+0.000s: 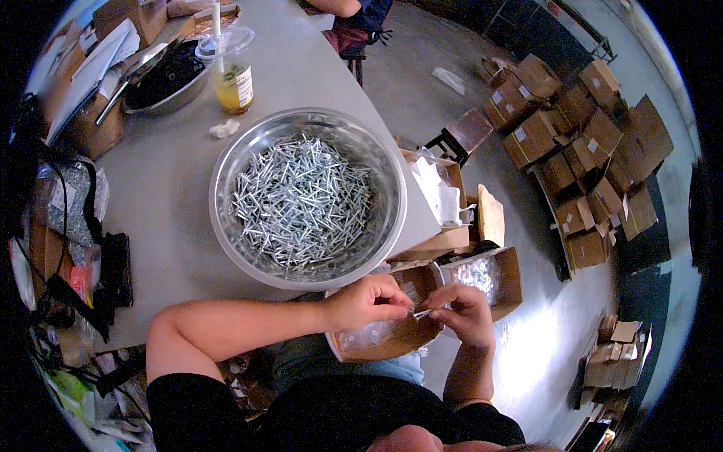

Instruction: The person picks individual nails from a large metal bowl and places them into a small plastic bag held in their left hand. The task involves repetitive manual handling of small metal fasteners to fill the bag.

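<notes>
A wide steel bowl (226, 245) stands at the table's edge, heaped with thin silver screws (305, 200). Just in front of its near rim, my hands come close together over an open cardboard box (380, 350) with clear plastic bags (369, 333) in it. My right hand (468, 313) pinches a small silver rod, which looks like one of the screws, between thumb and fingertips. My left hand (369, 303) is closed in a pinch beside the rod's other end; what lies between its fingertips is too small to make out.
A drink cup (232, 83) with a straw stands behind the bowl, near a crumpled tissue (224, 129). Clutter and cables line the table's left side. Another box (508, 282) holds clear bags to my right. Stacked cartons (580, 151) and a stool (468, 132) stand farther right; another person sits beyond the table.
</notes>
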Demonstrator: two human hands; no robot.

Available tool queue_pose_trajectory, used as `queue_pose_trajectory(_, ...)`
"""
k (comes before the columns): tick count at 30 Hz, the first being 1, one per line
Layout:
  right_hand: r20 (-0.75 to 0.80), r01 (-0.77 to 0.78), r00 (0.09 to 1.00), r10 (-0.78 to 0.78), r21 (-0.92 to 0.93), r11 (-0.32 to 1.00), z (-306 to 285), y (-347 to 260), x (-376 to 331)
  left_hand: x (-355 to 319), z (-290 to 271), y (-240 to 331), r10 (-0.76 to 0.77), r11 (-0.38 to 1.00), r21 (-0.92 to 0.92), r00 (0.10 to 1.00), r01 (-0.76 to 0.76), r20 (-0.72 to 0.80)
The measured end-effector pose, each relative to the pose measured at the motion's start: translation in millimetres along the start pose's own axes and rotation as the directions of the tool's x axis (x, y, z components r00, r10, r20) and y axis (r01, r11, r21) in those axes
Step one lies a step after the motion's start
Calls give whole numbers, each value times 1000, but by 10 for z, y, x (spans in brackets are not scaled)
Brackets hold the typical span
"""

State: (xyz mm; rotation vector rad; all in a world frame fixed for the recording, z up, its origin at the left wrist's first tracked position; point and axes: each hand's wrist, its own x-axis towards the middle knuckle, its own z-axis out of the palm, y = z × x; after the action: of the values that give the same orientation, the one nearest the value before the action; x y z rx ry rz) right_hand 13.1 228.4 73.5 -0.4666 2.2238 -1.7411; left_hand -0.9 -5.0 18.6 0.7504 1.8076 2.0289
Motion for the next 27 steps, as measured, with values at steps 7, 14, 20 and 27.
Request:
queue_pose_trajectory(7,-94,97,991,-93,39,995,31,42,18,-21,-6,-56,-29,999,-17,997,30,67)
queue_pose_trajectory(14,-50,98,993,-110,-199,975,128,-57,124,2,25,-45,2,985,169,990,-26,140)
queue_pose_trajectory(20,108,236,972,-210,-402,885,283,-285,191,-38,2,-57,-63,976,217,985,28,159)
queue_pose_trajectory(27,262,500,864,-430,-544,674,409,-431,242,-57,9,-186,60,950,295,989,-99,136)
